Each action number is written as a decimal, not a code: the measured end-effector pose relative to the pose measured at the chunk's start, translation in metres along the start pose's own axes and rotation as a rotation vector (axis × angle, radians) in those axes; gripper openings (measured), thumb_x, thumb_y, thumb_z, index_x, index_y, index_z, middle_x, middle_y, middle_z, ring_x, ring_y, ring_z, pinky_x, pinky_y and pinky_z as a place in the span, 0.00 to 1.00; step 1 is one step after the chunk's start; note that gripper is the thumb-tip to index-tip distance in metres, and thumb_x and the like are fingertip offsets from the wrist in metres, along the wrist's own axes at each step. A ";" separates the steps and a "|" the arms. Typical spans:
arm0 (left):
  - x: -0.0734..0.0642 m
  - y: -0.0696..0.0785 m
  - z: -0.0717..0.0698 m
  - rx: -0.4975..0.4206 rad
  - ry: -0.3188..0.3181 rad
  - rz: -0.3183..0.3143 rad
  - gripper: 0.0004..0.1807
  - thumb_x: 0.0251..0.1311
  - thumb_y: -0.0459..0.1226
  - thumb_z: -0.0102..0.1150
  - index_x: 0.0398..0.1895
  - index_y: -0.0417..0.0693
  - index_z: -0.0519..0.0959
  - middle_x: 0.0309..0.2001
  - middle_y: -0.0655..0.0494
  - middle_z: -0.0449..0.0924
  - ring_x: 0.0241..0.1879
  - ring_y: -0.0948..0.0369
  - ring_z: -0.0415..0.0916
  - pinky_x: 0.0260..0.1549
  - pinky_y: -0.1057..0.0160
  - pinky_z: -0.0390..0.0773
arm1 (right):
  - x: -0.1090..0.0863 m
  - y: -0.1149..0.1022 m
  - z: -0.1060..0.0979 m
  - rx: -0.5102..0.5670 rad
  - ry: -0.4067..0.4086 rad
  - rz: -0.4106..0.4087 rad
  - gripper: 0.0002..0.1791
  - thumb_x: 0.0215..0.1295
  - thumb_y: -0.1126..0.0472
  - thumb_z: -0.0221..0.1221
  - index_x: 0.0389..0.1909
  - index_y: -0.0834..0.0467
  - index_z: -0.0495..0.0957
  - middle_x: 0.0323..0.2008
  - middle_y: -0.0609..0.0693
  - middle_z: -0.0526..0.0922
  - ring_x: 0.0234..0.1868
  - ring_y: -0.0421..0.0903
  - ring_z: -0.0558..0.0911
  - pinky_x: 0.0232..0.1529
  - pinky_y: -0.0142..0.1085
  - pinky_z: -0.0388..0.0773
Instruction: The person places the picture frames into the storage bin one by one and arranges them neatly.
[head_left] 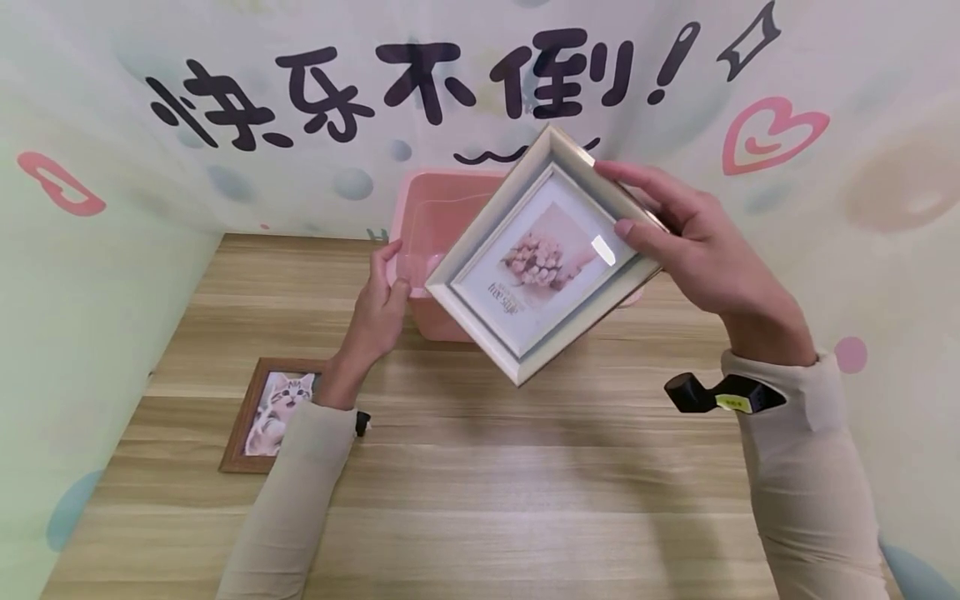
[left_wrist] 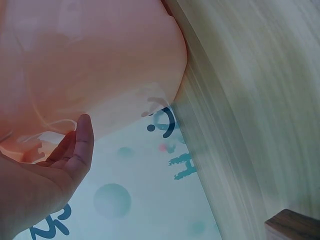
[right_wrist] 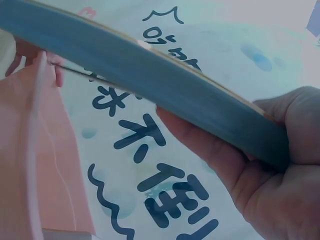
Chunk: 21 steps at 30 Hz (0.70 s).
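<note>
My right hand (head_left: pixel 693 237) grips a pale silver picture frame (head_left: pixel 480 337) by its right edge, thumb on the front and fingers behind. The frame is tilted in the air and partly covers a pink plastic bin (head_left: pixel 435 317); its picture shows pink flowers. In the right wrist view the picture frame (right_wrist: pixel 150 75) appears edge-on between the thumb and fingers of the right hand (right_wrist: pixel 280 195). My left hand (head_left: pixel 378 312) pinches the bin's left rim. From the left wrist, the left hand (left_wrist: pixel 55 175) is seen against the bin's wall (left_wrist: pixel 100 60).
A brown wooden picture frame (head_left: pixel 247 425) with a kitten photo lies on the wood-grain table (head_left: pixel 487 500), partly under the left forearm. Behind the bin hangs a patterned backdrop (head_left: pixel 300 183) with large black characters and a pink heart.
</note>
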<state>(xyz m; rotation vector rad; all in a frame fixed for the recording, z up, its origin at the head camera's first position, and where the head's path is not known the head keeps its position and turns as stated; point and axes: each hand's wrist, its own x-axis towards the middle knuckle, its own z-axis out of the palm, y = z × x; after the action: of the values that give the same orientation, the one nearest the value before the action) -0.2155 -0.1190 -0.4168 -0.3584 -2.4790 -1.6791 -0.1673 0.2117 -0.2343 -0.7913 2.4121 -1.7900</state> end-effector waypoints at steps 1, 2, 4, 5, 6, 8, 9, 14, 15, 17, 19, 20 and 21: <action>0.000 0.001 0.000 0.001 0.002 0.000 0.30 0.69 0.37 0.36 0.75 0.48 0.53 0.73 0.40 0.59 0.62 0.51 0.65 0.62 0.45 0.66 | 0.001 -0.001 -0.001 0.027 0.017 0.007 0.27 0.72 0.70 0.49 0.70 0.53 0.69 0.58 0.58 0.74 0.47 0.49 0.80 0.44 0.28 0.81; 0.000 0.001 0.000 0.002 0.004 0.000 0.30 0.69 0.37 0.36 0.75 0.49 0.53 0.73 0.41 0.59 0.61 0.52 0.65 0.61 0.46 0.66 | 0.003 -0.001 -0.001 0.054 0.034 0.015 0.27 0.72 0.70 0.49 0.70 0.53 0.69 0.60 0.58 0.73 0.48 0.48 0.80 0.44 0.29 0.81; -0.001 0.002 0.000 0.003 0.005 0.000 0.30 0.69 0.37 0.36 0.75 0.50 0.53 0.74 0.43 0.58 0.61 0.52 0.65 0.61 0.46 0.66 | 0.006 -0.001 -0.001 0.113 0.069 0.036 0.27 0.72 0.70 0.48 0.71 0.52 0.68 0.63 0.59 0.71 0.50 0.48 0.80 0.45 0.30 0.82; -0.001 0.002 0.000 0.004 0.004 0.000 0.30 0.69 0.37 0.36 0.75 0.50 0.53 0.74 0.43 0.58 0.62 0.52 0.64 0.61 0.46 0.66 | 0.008 -0.001 -0.001 0.137 0.090 0.053 0.28 0.72 0.70 0.48 0.71 0.51 0.68 0.64 0.59 0.69 0.50 0.49 0.80 0.45 0.30 0.82; -0.001 0.002 0.000 0.002 0.003 0.000 0.30 0.68 0.37 0.36 0.75 0.50 0.53 0.75 0.44 0.58 0.62 0.52 0.64 0.61 0.45 0.66 | 0.009 -0.001 -0.001 0.157 0.114 0.071 0.28 0.72 0.70 0.48 0.71 0.51 0.68 0.65 0.60 0.68 0.51 0.50 0.79 0.44 0.31 0.82; -0.001 0.002 0.000 0.006 -0.002 -0.002 0.30 0.69 0.37 0.36 0.75 0.49 0.53 0.75 0.45 0.56 0.65 0.53 0.63 0.64 0.44 0.64 | 0.012 -0.001 -0.001 0.198 0.164 0.103 0.28 0.73 0.70 0.47 0.71 0.49 0.67 0.65 0.61 0.66 0.52 0.53 0.78 0.43 0.32 0.83; -0.001 0.003 0.000 0.006 -0.005 -0.005 0.30 0.68 0.38 0.35 0.75 0.49 0.53 0.76 0.45 0.55 0.66 0.53 0.62 0.64 0.44 0.64 | 0.014 0.000 -0.001 0.211 0.189 0.117 0.28 0.73 0.69 0.47 0.71 0.48 0.67 0.66 0.62 0.65 0.54 0.55 0.77 0.43 0.33 0.83; -0.001 0.003 -0.001 0.008 -0.008 -0.019 0.31 0.69 0.39 0.34 0.75 0.50 0.52 0.76 0.45 0.54 0.64 0.52 0.62 0.61 0.45 0.65 | 0.025 0.006 0.002 0.239 0.303 0.152 0.30 0.73 0.70 0.45 0.72 0.44 0.65 0.69 0.60 0.62 0.61 0.60 0.71 0.52 0.43 0.79; -0.001 0.003 -0.001 0.009 -0.006 -0.020 0.31 0.69 0.39 0.34 0.75 0.50 0.52 0.76 0.45 0.54 0.65 0.51 0.62 0.61 0.45 0.65 | 0.028 0.009 0.003 0.243 0.323 0.158 0.30 0.73 0.70 0.45 0.72 0.44 0.65 0.70 0.59 0.61 0.62 0.60 0.70 0.55 0.46 0.76; -0.001 0.003 -0.001 0.009 -0.004 -0.021 0.30 0.69 0.39 0.35 0.75 0.50 0.52 0.76 0.44 0.54 0.67 0.51 0.61 0.64 0.44 0.64 | 0.034 0.015 0.005 0.231 0.361 0.167 0.31 0.73 0.70 0.44 0.72 0.43 0.64 0.72 0.57 0.61 0.63 0.60 0.69 0.59 0.52 0.71; 0.000 0.003 -0.001 0.007 -0.005 -0.020 0.31 0.69 0.39 0.35 0.75 0.50 0.52 0.76 0.43 0.55 0.69 0.50 0.60 0.67 0.42 0.62 | 0.039 0.022 0.007 0.179 0.392 0.178 0.32 0.73 0.71 0.43 0.73 0.43 0.62 0.73 0.55 0.59 0.64 0.59 0.68 0.61 0.55 0.69; 0.000 0.002 0.000 0.008 -0.005 -0.020 0.31 0.68 0.38 0.35 0.75 0.50 0.52 0.76 0.43 0.55 0.70 0.50 0.60 0.67 0.42 0.62 | 0.041 0.026 0.008 0.144 0.402 0.181 0.32 0.73 0.71 0.42 0.73 0.43 0.62 0.73 0.54 0.58 0.64 0.58 0.68 0.62 0.56 0.69; 0.000 0.002 0.000 0.008 -0.007 -0.020 0.31 0.68 0.38 0.36 0.75 0.50 0.52 0.76 0.43 0.55 0.70 0.50 0.60 0.67 0.42 0.62 | 0.043 0.029 0.008 0.110 0.408 0.186 0.33 0.73 0.72 0.42 0.74 0.44 0.61 0.74 0.54 0.57 0.65 0.57 0.68 0.63 0.55 0.69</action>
<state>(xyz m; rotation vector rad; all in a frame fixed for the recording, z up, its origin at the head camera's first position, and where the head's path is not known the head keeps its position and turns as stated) -0.2149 -0.1185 -0.4154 -0.3411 -2.5012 -1.6783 -0.2125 0.1925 -0.2520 -0.1944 2.4775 -2.1523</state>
